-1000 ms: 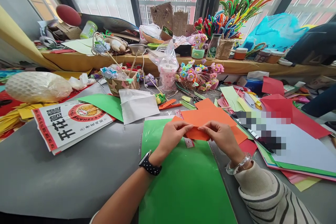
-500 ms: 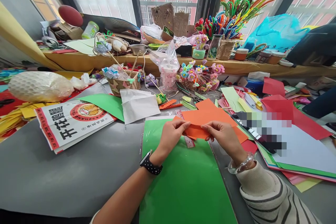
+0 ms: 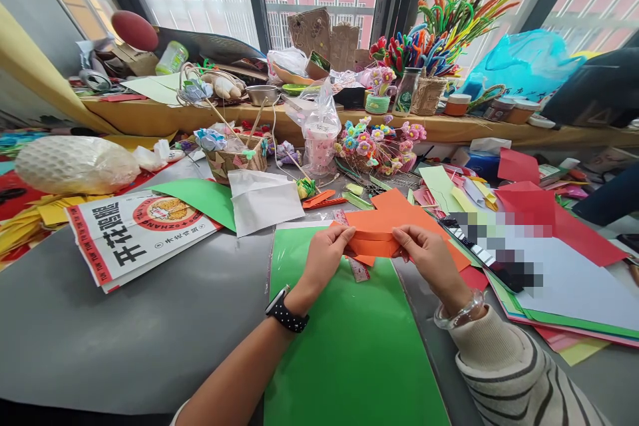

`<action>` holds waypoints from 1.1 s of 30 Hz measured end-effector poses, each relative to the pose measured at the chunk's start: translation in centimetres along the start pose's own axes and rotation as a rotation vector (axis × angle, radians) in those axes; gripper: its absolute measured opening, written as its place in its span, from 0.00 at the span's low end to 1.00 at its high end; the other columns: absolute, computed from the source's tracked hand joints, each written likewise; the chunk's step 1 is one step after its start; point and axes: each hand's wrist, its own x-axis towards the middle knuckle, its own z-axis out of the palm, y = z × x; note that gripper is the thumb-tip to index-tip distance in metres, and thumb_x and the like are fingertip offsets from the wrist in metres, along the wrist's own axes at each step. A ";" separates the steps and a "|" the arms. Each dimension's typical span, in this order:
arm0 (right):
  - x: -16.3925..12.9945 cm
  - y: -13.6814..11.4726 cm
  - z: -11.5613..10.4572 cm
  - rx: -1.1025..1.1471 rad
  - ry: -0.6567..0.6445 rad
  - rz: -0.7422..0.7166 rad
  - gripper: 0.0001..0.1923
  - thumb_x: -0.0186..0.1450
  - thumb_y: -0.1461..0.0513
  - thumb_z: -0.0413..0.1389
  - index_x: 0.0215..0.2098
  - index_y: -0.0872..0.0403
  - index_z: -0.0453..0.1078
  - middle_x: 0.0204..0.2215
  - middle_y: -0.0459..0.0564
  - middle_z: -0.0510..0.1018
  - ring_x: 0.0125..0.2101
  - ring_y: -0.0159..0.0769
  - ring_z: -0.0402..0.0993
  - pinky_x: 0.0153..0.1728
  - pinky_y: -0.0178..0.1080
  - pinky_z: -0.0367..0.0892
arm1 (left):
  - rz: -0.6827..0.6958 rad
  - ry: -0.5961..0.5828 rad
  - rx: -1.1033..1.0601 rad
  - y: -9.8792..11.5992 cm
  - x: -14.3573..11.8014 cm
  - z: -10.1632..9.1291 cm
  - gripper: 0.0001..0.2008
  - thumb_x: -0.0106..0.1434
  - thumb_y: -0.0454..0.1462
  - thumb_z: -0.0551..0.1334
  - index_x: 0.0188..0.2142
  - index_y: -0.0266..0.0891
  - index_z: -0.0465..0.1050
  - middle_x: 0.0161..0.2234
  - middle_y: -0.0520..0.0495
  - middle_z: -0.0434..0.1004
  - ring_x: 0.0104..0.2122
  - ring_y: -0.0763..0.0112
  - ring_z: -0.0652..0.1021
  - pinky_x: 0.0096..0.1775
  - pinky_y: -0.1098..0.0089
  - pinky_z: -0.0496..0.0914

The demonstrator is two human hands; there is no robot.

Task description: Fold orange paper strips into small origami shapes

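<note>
Both hands [image 3: 379,253] pinching orange paper [image 3: 373,244] above green sheet [image 3: 349,339].

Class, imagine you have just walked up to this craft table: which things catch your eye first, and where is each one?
At the centre, the left hand and right hand pinch a folded orange paper between them, above a large green sheet on the grey table. On the sill behind stands a bright bunch of pipe cleaners. At far left lies a printed packet with red borders.
</note>
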 end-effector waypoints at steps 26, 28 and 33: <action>-0.7 -0.4 1.0 -0.151 -0.084 -0.138 0.12 0.56 0.55 0.51 0.24 0.55 0.70 0.22 0.48 0.75 0.25 0.35 0.69 0.24 0.34 0.63 | 0.183 -0.149 0.368 0.5 -0.5 0.0 0.11 0.53 0.40 0.56 0.28 0.36 0.73 0.27 0.47 0.75 0.27 0.71 0.72 0.29 0.75 0.65; -0.8 -0.4 0.9 -0.146 -0.099 -0.143 0.12 0.57 0.56 0.50 0.24 0.55 0.70 0.22 0.48 0.75 0.25 0.35 0.69 0.24 0.33 0.63 | 0.193 -0.145 0.379 0.5 -0.6 0.0 0.11 0.53 0.40 0.56 0.28 0.36 0.74 0.26 0.48 0.75 0.27 0.71 0.72 0.29 0.75 0.65; -0.7 -0.4 1.0 -0.169 -0.117 -0.162 0.12 0.57 0.56 0.51 0.24 0.55 0.69 0.22 0.48 0.74 0.24 0.34 0.69 0.25 0.33 0.63 | 0.217 -0.149 0.398 0.3 -0.7 0.0 0.10 0.53 0.39 0.56 0.28 0.37 0.74 0.26 0.48 0.76 0.27 0.71 0.73 0.30 0.75 0.66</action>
